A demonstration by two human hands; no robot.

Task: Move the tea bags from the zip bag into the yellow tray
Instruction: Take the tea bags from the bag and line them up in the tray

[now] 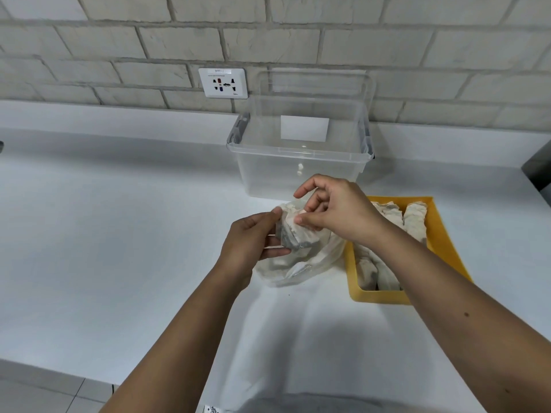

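Both hands' grip on tea bags [293,231], above zip bag [298,263], beside yellow tray [441,234]

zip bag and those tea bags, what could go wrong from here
1. Both hands, left and right, pinch one clump of tea bags at the mouth of the zip bag; pulling could tear a tea bag or drag the zip bag along.
2. The tray already looks nearly full, so more tea bags may spill over its rim.
3. The right forearm crosses over the tray and could nudge it.
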